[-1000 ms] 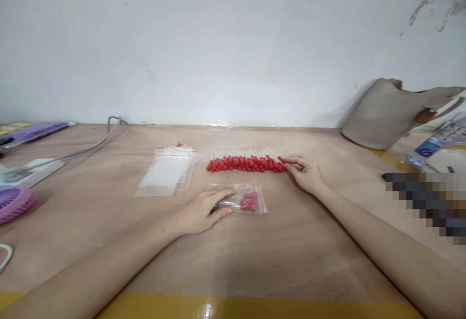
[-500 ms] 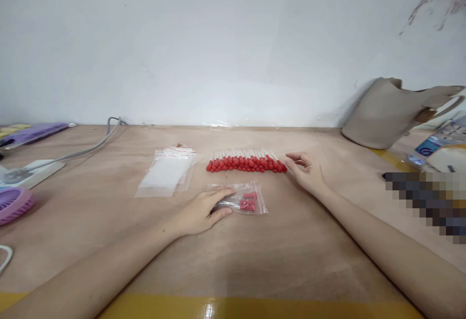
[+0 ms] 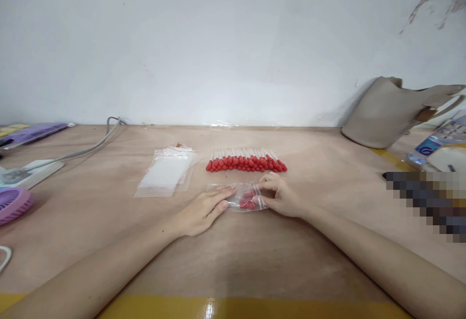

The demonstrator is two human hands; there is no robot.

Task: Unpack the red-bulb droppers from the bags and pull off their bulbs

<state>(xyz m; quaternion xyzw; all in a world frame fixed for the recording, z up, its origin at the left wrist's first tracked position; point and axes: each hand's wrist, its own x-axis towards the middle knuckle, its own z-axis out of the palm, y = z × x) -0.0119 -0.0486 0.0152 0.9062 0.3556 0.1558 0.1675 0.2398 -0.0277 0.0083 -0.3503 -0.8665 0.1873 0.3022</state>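
Observation:
A clear zip bag [image 3: 236,204] lies flat on the table with red-ended pieces [image 3: 247,204] inside, which look like droppers. My left hand [image 3: 206,209] rests on the bag's left part, fingers stretched out flat over it. At the bag's right end, by the zip edge, the thumb and fingers of my right hand [image 3: 282,195] pinch the plastic. Just beyond the bag is a row of thin pale stems with red bulb ends [image 3: 247,162], packed side by side, bulbs towards me. To its left sits a stack of flat zip bags [image 3: 165,173] with red stripes.
A grey cable [image 3: 87,150] runs to a white power strip [image 3: 36,173] at the left, near a purple fan [image 3: 14,205]. A beige bag [image 3: 382,112] stands against the wall at the right. Yellow tape [image 3: 182,307] marks the table's front edge.
My right hand has moved left and towards me, from beside the red-ended row to the zip bag's right end, and has closed on it. My left hand stays on the bag.

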